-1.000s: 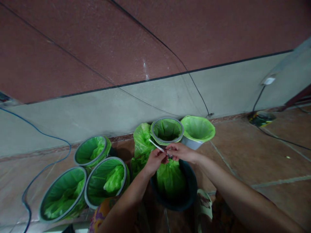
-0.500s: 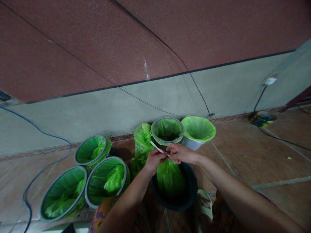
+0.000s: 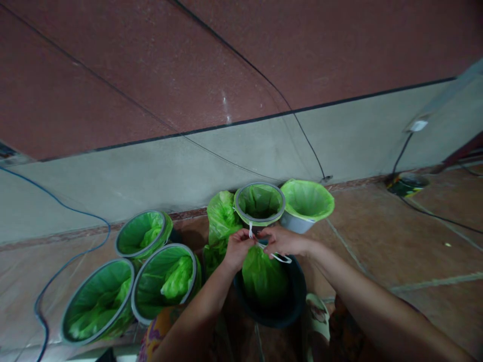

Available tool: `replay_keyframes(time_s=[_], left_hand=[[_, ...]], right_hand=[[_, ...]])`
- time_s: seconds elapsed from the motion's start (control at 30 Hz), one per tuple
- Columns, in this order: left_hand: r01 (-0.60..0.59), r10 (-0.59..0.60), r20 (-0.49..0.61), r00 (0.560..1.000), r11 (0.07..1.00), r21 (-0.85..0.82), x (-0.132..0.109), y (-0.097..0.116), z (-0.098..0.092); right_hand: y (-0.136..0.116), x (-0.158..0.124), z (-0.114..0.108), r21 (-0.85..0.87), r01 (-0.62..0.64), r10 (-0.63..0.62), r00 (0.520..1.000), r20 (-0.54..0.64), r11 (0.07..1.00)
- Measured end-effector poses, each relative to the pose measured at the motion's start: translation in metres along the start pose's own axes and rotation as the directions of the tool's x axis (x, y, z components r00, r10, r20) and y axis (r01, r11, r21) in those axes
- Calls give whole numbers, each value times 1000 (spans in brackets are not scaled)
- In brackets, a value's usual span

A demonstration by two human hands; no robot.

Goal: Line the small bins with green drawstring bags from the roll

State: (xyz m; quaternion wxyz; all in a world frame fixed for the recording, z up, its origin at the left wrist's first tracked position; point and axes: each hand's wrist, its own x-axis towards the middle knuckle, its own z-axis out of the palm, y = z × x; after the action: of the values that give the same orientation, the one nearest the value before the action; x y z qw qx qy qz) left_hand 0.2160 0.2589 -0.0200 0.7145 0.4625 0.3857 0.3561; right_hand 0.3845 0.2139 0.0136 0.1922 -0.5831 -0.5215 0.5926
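Reddish-brown tiled floor (image 3: 377, 236) meets a wall (image 3: 226, 161) that's grey low down and maroon higher up, and the whole shot is pretty dim. Bottom middle sits a dark round plastic bucket (image 3: 298, 296) with a bunched-up green plastic bag (image 3: 264, 276) inside it. Both hands meet right above that bag, nearly touching each other. The left hand (image 3: 237, 247) and right hand (image 3: 283, 240) each have fingers pinched shut on a thin white plastic tie (image 3: 281, 258) at the bag's gathered neck. One short end pokes up between the hands and a loop hangs under the right one.

Just behind the hands is a grey-rimmed round bin with a green liner (image 3: 259, 201). Beside it are a bin with its green liner folded over the rim (image 3: 307, 200) and a loose crumpled green bag (image 3: 221, 216). Three more green-lined bins (image 3: 164, 279) cluster at lower left near a blue cable (image 3: 56, 274).
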Motion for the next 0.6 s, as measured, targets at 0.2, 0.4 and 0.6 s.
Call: replay_keyframes(time_s=[0.2,0.4,0.6], left_hand=[[-110,117,-57,991,986,125,1,-2,2],[-86,97,-87,991,988,128,2,-11,7],[-73,76,-43,996,994,79,-5,-7,15]], right_hand=[[7,4,-1,-133,48,-56,997,-53,990],[11,12,1,-250,14,-52,988,-146,968],[4,11,3,-145,28,-56,980,-192,989]])
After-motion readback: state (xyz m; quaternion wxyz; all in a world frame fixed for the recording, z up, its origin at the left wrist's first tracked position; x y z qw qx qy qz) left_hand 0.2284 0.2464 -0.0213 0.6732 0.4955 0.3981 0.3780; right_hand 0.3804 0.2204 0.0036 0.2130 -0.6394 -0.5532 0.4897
